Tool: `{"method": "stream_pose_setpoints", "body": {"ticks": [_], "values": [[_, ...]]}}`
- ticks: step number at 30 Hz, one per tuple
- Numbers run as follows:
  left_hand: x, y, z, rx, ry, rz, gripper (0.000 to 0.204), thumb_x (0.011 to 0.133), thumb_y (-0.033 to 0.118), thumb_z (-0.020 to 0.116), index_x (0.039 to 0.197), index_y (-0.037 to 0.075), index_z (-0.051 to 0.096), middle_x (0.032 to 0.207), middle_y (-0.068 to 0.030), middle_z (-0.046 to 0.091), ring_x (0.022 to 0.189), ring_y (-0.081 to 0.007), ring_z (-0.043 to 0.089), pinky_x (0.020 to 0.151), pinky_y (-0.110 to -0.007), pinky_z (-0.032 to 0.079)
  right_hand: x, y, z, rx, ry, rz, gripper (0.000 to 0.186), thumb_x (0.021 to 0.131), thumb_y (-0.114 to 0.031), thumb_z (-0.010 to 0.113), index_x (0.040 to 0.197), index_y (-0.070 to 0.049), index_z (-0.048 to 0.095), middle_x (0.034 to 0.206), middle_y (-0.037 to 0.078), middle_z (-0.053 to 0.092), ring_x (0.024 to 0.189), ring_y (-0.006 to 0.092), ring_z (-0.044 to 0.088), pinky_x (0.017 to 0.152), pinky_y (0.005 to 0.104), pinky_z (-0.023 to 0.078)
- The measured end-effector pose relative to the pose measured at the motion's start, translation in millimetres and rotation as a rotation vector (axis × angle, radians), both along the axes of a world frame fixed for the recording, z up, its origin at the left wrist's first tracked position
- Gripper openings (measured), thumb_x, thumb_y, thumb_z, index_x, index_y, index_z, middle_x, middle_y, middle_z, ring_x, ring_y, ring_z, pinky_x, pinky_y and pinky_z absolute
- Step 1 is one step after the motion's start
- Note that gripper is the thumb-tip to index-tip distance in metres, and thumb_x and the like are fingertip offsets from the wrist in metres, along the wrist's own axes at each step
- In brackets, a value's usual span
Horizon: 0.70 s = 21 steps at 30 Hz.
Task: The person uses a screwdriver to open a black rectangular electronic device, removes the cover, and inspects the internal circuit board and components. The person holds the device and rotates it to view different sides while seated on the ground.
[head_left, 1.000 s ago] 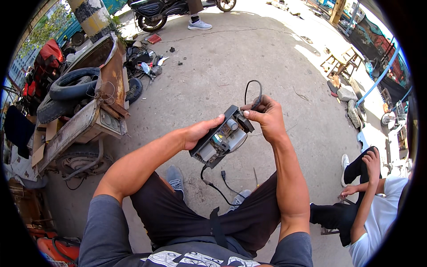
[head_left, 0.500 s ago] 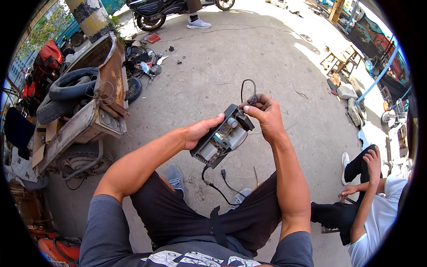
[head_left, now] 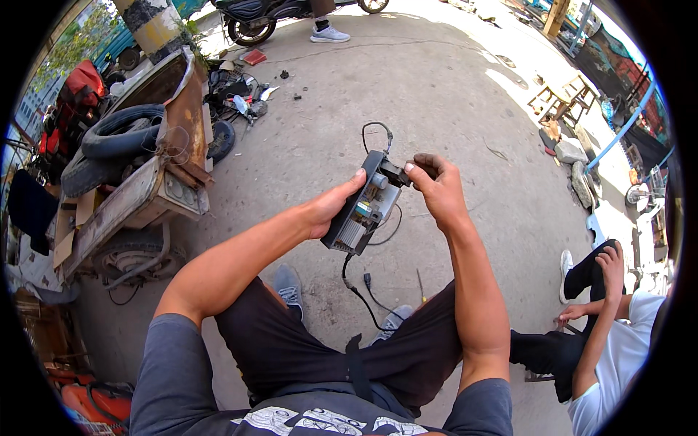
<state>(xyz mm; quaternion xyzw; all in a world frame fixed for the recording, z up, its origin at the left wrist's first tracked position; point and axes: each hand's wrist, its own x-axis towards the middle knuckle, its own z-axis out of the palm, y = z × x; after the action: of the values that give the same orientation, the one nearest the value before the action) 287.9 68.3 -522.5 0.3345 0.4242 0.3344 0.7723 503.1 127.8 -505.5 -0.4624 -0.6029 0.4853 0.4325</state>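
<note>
My left hand [head_left: 327, 207] is closed round the side of an opened black electronic box [head_left: 360, 221] whose circuit board, cylindrical component and finned metal show. The box is tilted, its top end toward the upper right. At that end my right hand [head_left: 440, 189] pinches a small black end piece [head_left: 394, 170]. A black cable [head_left: 376, 123] arches above the box, and another loop hangs at its right. From the lower end a black cord [head_left: 352, 289] runs down between my legs, near a plug [head_left: 367, 278] and a thin tool with a yellow handle [head_left: 422, 296] on the ground.
A rusty cart [head_left: 185, 123] holding tyres stands at left, beside scattered debris [head_left: 240, 94]. A person [head_left: 614, 341] sits close at my right. A scooter [head_left: 247, 14] and another person's leg [head_left: 323, 29] are ahead. Wooden stools [head_left: 560, 94] stand at upper right.
The box has risen slightly and turned more upright. The arched cable has shifted left, away from my right fingers, and a cable loop now hangs lower at the box's right.
</note>
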Motion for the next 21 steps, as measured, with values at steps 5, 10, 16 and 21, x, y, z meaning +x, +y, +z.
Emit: {"method": "stream_pose_setpoints", "body": {"ticks": [5, 10, 16, 21], "values": [[-5.0, 2.4, -0.1, 0.037, -0.010, 0.082, 0.064, 0.103, 0.063, 0.027, 0.128, 0.013, 0.057, 0.102, -0.0045, 0.067, 0.086, -0.0124, 0.067, 0.073, -0.033, 0.058, -0.7, -4.6, -0.6, -0.039, -0.229, 0.045, 0.064, 0.084, -0.037, 0.079, 0.114, 0.017, 0.062, 0.108, 0.028, 0.069, 0.102, 0.0309, 0.068, 0.088, 0.0392, 0.054], [-4.8, 2.6, 3.2, 0.085, 0.011, 0.165, 0.061, 0.104, 0.061, 0.027, 0.129, 0.013, 0.056, 0.105, -0.0048, 0.066, 0.091, -0.0120, 0.066, 0.075, -0.033, 0.058, -10.2, -13.3, -14.1, -0.097, -0.237, 0.234, 0.075, 0.080, -0.046, 0.082, 0.114, 0.018, 0.061, 0.108, 0.029, 0.068, 0.102, 0.0328, 0.068, 0.088, 0.0408, 0.054], [-3.9, 2.6, -3.3, 0.139, 0.049, 0.181, 0.057, 0.106, 0.056, 0.026, 0.135, 0.014, 0.049, 0.117, -0.0070, 0.060, 0.103, -0.0127, 0.061, 0.085, -0.035, 0.055, -31.3, -28.8, -12.8, -0.138, -0.135, 0.273, 0.072, 0.077, -0.037, 0.086, 0.115, 0.018, 0.060, 0.106, 0.026, 0.069, 0.100, 0.0281, 0.068, 0.087, 0.0383, 0.055], [-5.3, 1.3, -2.0, 0.158, 0.056, 0.166, 0.055, 0.106, 0.055, 0.027, 0.137, 0.013, 0.047, 0.119, -0.0066, 0.058, 0.105, -0.0132, 0.059, 0.087, -0.035, 0.054, -34.7, -29.8, -10.7, -0.176, -0.088, 0.295, 0.065, 0.081, -0.026, 0.084, 0.121, 0.017, 0.056, 0.112, 0.023, 0.067, 0.102, 0.0260, 0.066, 0.089, 0.0381, 0.054]]}}
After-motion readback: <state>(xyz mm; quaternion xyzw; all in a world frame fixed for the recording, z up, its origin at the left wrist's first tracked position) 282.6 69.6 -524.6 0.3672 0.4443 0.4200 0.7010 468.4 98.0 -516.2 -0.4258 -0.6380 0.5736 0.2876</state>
